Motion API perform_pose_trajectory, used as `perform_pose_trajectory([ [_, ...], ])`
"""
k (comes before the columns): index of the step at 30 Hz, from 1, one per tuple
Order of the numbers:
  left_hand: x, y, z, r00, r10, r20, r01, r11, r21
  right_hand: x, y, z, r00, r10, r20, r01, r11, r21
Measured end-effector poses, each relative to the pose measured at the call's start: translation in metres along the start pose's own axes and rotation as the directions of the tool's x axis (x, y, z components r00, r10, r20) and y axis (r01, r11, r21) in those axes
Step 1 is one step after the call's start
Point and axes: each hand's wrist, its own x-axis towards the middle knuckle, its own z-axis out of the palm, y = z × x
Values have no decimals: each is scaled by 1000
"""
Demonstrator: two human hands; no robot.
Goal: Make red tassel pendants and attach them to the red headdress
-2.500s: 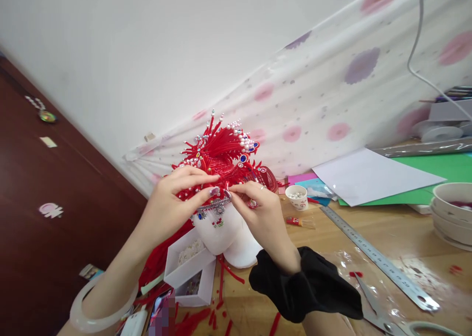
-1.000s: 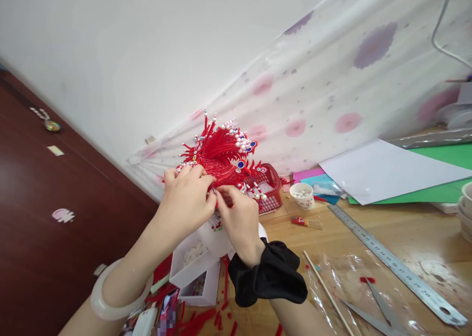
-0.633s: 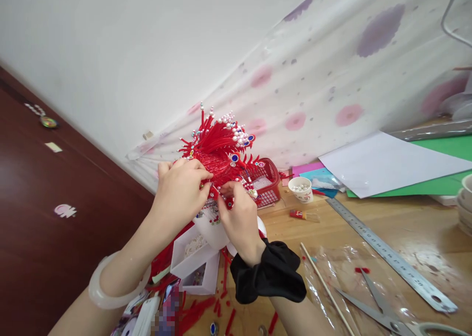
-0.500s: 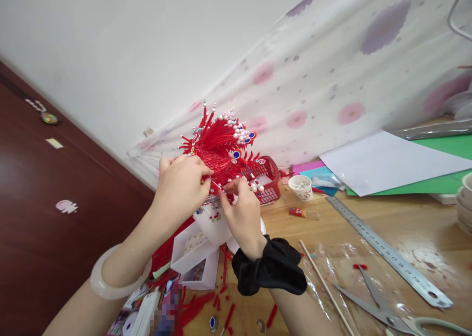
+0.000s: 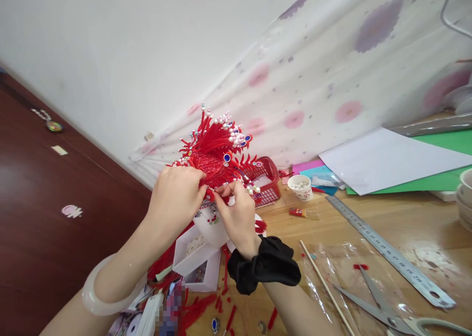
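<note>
A red headdress (image 5: pixel 216 151), set with pearls and blue gems, sits on a white head form (image 5: pixel 216 230). My left hand (image 5: pixel 175 203), a pale bangle on its wrist, is curled against the headdress's front lower edge, fingers pinched. My right hand (image 5: pixel 238 215), with a black scrunchie (image 5: pixel 265 269) round the wrist, pinches the same red edge from the right. The fingertips of both hands meet at the headdress's brim, just above the beaded band on the form's brow. What lies between the fingertips is too small to make out.
On the wooden table: a red basket (image 5: pixel 263 178), a paper cup of pearls (image 5: pixel 299 187), a glue tube (image 5: pixel 300 213), a steel ruler (image 5: pixel 387 252), scissors (image 5: pixel 383 311), a thin wooden stick (image 5: pixel 324 287), white open boxes (image 5: pixel 195 264), red scraps, coloured paper sheets (image 5: pixel 387 166), stacked bowls (image 5: pixel 465 193).
Both hands stayed pinched at the headdress's front edge, shifting slightly. The headdress tilted a little to the left. The camera drifted, so the table items moved in the frame.
</note>
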Motion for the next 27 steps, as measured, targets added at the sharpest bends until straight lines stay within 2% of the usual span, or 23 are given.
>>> perform_pose_trajectory([
  [4,-3,2,-1,1000,-19,17,17,997,70,0,-1,1,1000,5,-28,-3,998,61],
  [8,-4,4,0,1000,-3,27,-3,982,188,-3,-5,4,992,67,-105,-57,993,101],
  [12,-1,6,1,998,-20,59,5,970,243,-4,-8,9,986,110,-125,-91,985,148],
  [19,4,10,1,988,-127,86,100,959,267,-2,-5,13,982,96,-165,-66,982,175],
  [27,11,8,-2,979,-150,141,116,967,226,-1,-5,11,977,139,-160,-108,977,186],
])
